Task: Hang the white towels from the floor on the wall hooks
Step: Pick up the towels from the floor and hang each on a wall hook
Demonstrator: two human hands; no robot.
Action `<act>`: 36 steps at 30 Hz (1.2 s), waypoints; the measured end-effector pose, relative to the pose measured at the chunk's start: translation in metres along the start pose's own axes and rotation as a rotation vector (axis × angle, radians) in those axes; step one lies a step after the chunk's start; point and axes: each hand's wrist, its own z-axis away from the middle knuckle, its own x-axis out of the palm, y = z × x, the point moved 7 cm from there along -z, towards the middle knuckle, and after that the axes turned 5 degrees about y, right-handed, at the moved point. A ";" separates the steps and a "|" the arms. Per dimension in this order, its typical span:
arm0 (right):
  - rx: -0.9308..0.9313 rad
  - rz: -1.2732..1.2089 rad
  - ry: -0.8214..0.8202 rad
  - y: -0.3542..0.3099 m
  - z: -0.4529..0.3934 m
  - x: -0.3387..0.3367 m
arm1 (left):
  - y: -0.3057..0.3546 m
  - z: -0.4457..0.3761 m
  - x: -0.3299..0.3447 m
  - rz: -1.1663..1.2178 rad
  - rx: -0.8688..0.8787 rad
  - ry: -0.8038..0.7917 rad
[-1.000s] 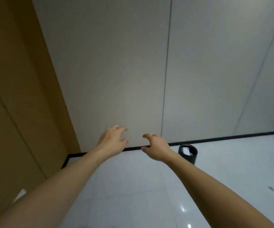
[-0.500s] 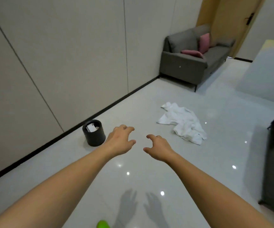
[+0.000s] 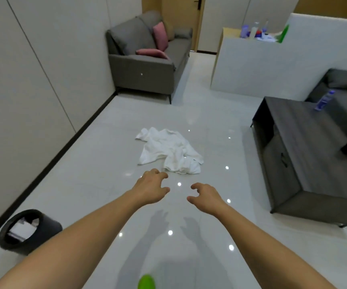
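No towel hung yet, judging by view. White towels [image 3: 169,151] lie crumpled in heap on glossy floor [image 3: 97,163], ahead of both hands. Left hand [image 3: 150,189] and right hand [image 3: 207,198] outstretched, fingers loosely curled, holding nothing. Wall hooks not visible. Pickup and hanging remain.

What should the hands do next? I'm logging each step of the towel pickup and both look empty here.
Probably reach forward and down to the white towels. They lie crumpled on the floor, untouched, while the left hand and right hand hover short of them, holding nothing.
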 end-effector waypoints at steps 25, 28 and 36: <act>0.319 -0.151 -0.273 0.038 -0.498 0.000 | -0.121 -0.495 0.021 0.032 -0.238 -0.293; 0.356 -0.160 -0.275 0.038 -0.556 0.001 | -0.137 -0.543 0.025 0.114 -0.319 -0.272; 0.705 -0.514 -0.255 0.059 -0.672 0.095 | -0.203 -0.643 0.111 0.115 -0.344 -0.486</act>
